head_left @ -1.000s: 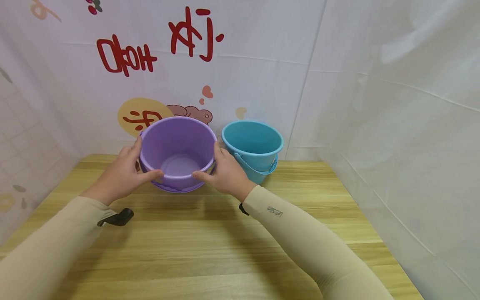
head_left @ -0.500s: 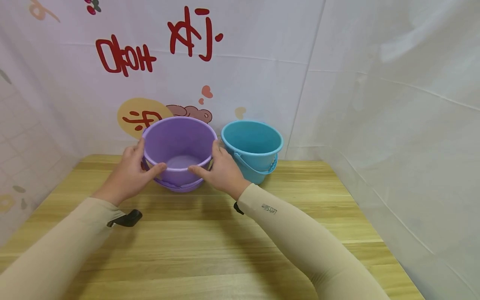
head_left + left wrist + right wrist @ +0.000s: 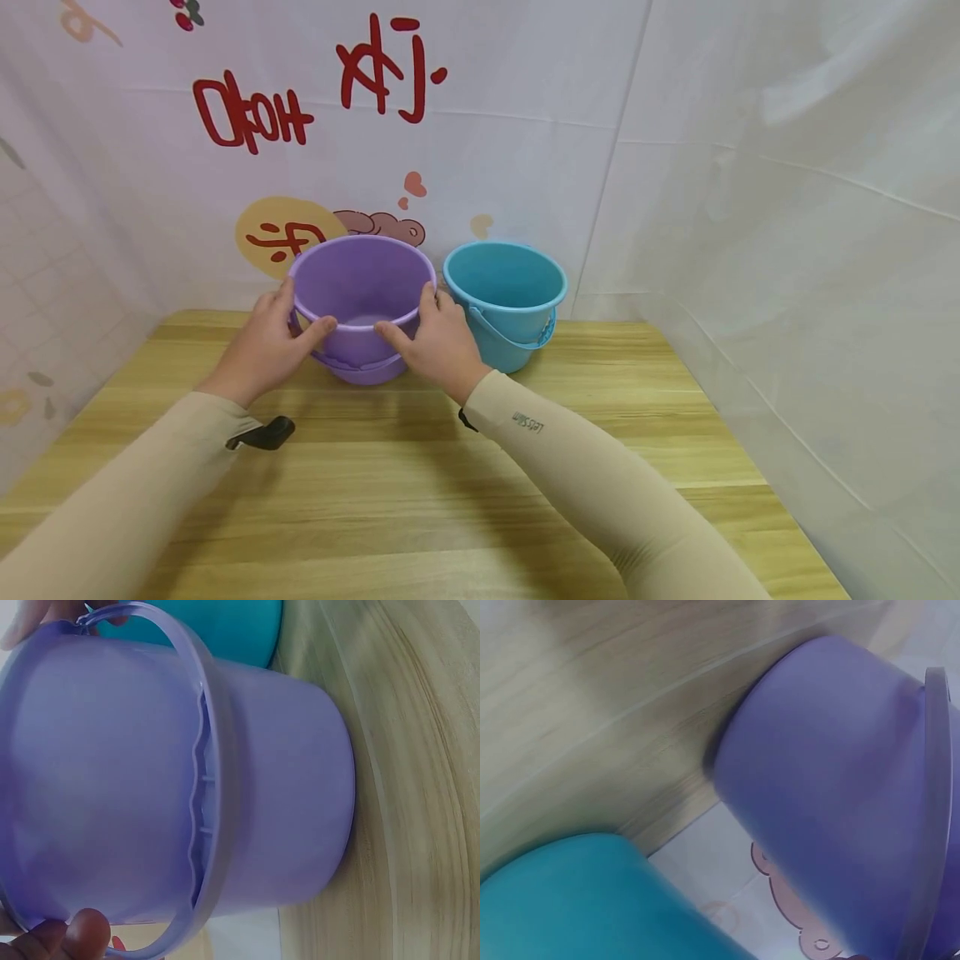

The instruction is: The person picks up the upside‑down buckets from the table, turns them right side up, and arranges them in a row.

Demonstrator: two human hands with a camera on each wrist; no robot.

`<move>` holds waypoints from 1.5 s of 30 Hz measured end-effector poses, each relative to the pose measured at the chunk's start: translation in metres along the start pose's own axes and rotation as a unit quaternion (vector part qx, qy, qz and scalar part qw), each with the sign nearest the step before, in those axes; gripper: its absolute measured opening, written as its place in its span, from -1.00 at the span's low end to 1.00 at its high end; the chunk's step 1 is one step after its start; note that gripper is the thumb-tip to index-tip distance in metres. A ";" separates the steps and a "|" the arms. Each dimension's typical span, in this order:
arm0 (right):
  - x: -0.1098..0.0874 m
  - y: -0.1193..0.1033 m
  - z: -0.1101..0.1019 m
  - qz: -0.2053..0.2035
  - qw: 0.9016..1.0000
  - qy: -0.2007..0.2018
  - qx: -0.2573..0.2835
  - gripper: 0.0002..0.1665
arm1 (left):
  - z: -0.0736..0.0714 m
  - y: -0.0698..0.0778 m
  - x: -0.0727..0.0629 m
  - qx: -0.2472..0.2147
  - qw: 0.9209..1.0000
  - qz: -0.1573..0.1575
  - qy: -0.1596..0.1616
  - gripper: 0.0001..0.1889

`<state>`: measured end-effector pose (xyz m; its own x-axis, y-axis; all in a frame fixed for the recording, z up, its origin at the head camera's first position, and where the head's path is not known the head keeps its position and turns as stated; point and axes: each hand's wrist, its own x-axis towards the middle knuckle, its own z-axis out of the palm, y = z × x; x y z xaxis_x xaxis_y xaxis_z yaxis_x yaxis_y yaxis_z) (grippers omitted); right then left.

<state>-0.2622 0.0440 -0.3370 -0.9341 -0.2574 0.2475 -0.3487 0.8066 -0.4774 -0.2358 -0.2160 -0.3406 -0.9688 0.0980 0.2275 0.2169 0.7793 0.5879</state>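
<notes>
A purple bucket (image 3: pixel 362 343) stands near the back wall, its opening facing up and tilted slightly toward the camera. My left hand (image 3: pixel 272 340) holds its left side, thumb over the front rim and fingers along the outer wall. On the other side my right hand (image 3: pixel 444 340) holds it the same way. The bucket's handle (image 3: pixel 217 787) hangs down across the front. In the left wrist view, the base appears to rest on the table. Close to the right stands a light-blue bucket (image 3: pixel 504 343), upright with its handle lowered.
A wood-grain table (image 3: pixel 375 500) lies under both buckets. Behind them hangs a white printed cloth (image 3: pixel 525 167) with red characters. A plain white sheet (image 3: pixel 810 292) borders the right side, and another patterned cloth borders the left.
The purple bucket has tipped more upright and shifted slightly right, so less of its inner floor shows. Both hands moved with it, keeping their hold. The light-blue bucket stays put.
</notes>
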 end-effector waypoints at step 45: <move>0.015 -0.014 0.005 0.047 0.995 0.040 -0.074 0.25 | 0.003 -0.002 0.025 -0.011 1.000 -0.008 -0.012 0.09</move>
<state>-0.2720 0.0255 -0.3307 -0.9506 -0.1389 0.2775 -0.2402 0.8957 -0.3742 -0.2610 -0.2131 -0.3382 -0.9750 0.1004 0.1984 0.2028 0.7678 0.6077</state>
